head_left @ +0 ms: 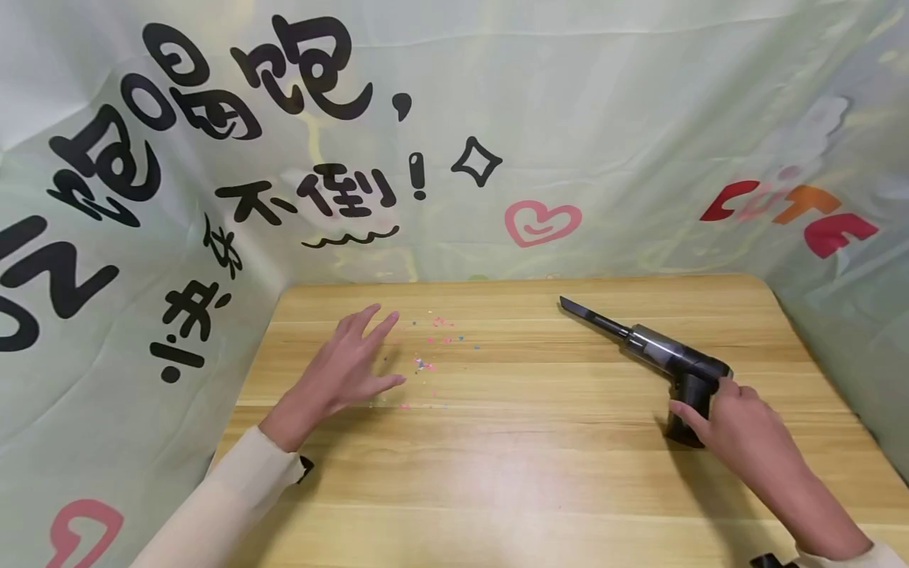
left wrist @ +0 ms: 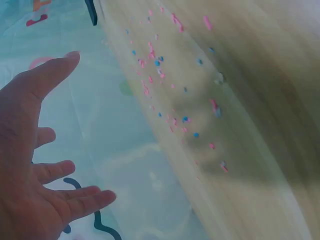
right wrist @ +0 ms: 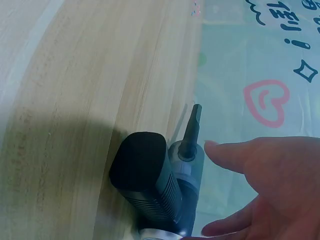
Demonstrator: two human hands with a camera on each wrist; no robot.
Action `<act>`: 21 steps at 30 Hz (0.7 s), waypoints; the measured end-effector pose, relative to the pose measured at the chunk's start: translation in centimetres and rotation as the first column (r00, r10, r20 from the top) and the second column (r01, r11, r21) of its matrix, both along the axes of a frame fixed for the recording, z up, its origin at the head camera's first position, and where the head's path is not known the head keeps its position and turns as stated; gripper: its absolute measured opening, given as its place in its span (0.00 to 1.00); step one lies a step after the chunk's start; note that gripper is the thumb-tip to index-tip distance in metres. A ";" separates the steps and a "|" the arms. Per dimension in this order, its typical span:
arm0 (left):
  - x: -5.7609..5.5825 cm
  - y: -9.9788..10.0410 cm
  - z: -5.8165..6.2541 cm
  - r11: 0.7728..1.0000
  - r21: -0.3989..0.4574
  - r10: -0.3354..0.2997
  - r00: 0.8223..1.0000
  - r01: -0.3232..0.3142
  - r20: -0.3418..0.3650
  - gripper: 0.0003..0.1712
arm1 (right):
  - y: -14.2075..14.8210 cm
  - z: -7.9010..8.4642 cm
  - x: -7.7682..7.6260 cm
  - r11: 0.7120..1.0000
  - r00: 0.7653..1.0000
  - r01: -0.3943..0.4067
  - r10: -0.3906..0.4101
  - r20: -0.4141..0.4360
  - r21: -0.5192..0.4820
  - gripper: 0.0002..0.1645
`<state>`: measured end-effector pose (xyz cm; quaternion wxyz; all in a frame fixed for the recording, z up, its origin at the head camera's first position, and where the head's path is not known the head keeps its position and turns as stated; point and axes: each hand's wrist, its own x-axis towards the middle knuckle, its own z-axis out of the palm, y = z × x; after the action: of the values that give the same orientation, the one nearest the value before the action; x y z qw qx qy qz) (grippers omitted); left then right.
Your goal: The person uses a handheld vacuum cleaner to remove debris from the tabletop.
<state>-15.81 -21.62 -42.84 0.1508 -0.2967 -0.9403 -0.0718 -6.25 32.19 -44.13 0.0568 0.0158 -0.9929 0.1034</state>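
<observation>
A black handheld vacuum (head_left: 660, 351) with a clear grey barrel and a long narrow nozzle (right wrist: 193, 127) is on the right side of the wooden table. My right hand (head_left: 749, 426) is at its handle (head_left: 689, 406), fingers around the rear end; in the right wrist view the thumb stands apart from the body. Spread fingers mark my left hand (head_left: 348, 367), which holds nothing and hovers over the left part of the table. Just right of it lie small pink, blue and white bits (head_left: 424, 364), scattered; they show larger in the left wrist view (left wrist: 152, 55).
The wooden table (head_left: 497, 457) ends at a hanging printed cloth (head_left: 625, 158) along the back and both sides. Black lettering and a pink heart (head_left: 543, 223) are printed on the cloth.
</observation>
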 end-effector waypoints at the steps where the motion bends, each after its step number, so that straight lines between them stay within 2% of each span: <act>1: -0.1 0.2 0.0 1.000 0.005 -0.010 1.000 0.010 0.001 0.58 | 0.1 0.0 0.0 1.000 0.999 0.006 -0.007 0.033 0.001 0.42; 4: -0.5 0.7 0.2 0.999 0.011 -0.040 0.999 0.040 0.008 0.55 | 0.4 0.1 0.0 1.000 0.989 0.027 -0.026 0.144 -0.008 0.39; 8: -1.0 1.6 0.2 0.997 0.012 -0.075 0.997 0.074 0.032 0.49 | 0.7 -0.1 -0.3 0.999 0.971 0.047 -0.041 0.237 -0.019 0.39; 14: -1.8 3.3 0.2 0.990 0.028 -0.137 0.990 0.136 0.040 0.39 | 1.0 -0.9 -1.0 0.998 0.958 0.061 -0.053 0.282 -0.021 0.40; 21: -2.6 5.4 0.2 0.978 0.020 -0.209 0.976 0.208 0.068 0.41 | 1.8 -1.4 -2.0 0.995 0.932 0.098 -0.084 0.352 -0.022 0.42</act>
<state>-18.37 -16.19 -42.66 0.1115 -0.3899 -0.9082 -0.1035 -8.23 34.02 -45.53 -0.1160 -0.0500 -0.9845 0.1215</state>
